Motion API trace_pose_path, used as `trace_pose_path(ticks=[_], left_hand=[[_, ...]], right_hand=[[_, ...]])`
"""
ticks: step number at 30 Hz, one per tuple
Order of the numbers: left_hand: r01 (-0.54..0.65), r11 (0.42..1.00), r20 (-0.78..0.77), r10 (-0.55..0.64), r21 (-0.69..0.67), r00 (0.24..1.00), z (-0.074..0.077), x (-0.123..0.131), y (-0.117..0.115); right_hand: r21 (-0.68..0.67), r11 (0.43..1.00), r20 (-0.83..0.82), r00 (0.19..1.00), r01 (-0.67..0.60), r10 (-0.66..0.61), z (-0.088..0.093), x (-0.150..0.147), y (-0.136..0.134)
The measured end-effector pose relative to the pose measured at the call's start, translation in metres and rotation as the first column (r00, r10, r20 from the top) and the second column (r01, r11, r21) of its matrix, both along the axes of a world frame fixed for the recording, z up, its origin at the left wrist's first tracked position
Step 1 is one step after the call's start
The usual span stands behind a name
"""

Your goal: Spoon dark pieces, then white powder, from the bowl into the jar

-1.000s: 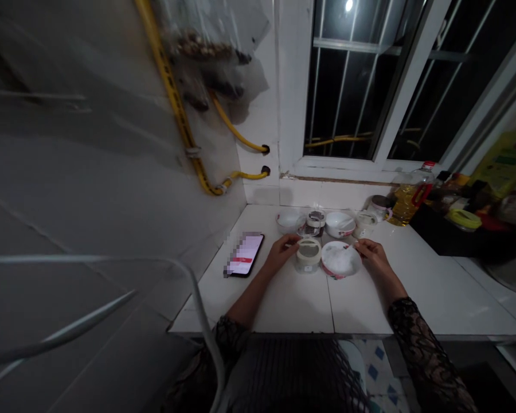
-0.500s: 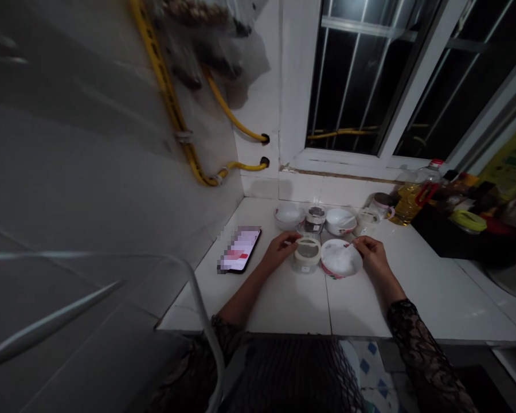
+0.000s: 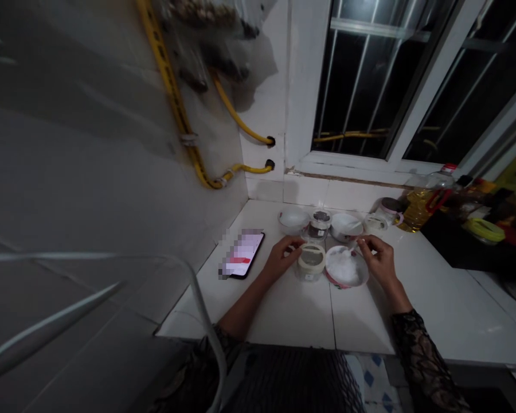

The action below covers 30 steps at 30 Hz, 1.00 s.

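Observation:
My left hand [image 3: 284, 256] curls against the left side of a small round white jar [image 3: 310, 262] and pinches a thin pale stick-like thing. My right hand [image 3: 380, 258] is closed on a small spoon handle over a white bowl [image 3: 346, 267] filled with white powder. The bowl stands just right of the jar on the white counter [image 3: 292, 310]. Behind them stand another white bowl [image 3: 293, 218], a dark-filled jar [image 3: 319, 222] and a bowl with a spoon [image 3: 346, 225].
A lit phone [image 3: 243, 261] lies left of my left hand. An oil bottle [image 3: 425, 198], a mug [image 3: 390, 209] and a dark tray of packets [image 3: 477, 235] stand at the right. Yellow hoses [image 3: 184, 132] run down the wall; a barred window [image 3: 391, 86] is behind.
Both hands stay on the jar and the powder bowl. The view has shifted slightly, so everything sits a little to the right in the picture.

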<state>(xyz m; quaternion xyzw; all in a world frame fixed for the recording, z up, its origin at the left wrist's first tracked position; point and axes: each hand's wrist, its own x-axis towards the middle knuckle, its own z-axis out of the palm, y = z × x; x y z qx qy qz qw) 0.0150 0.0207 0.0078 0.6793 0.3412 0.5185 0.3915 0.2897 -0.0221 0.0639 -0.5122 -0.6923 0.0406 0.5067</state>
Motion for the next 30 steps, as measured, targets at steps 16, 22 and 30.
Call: trace_pose_path(ticks=[16, 22, 30], left_hand=[[0.429, 0.882, -0.122, -0.456, -0.194, 0.882, 0.01, -0.017, 0.0], [0.39, 0.899, -0.121, -0.418, -0.199, 0.9, 0.009, -0.013, 0.0], [0.42, 0.88, -0.102, -0.449, -0.222, 0.888, 0.011, -0.014, -0.001]], right_hand=[[0.001, 0.997, -0.321, 0.944, 0.078, -0.073, -0.02, 0.006, -0.005], [0.076, 0.992, -0.359, 0.931, 0.096, -0.062, -0.02, 0.009, -0.008], [0.283, 0.959, 0.118, 0.993, -0.023, -0.011, -0.013, -0.002, -0.019]])
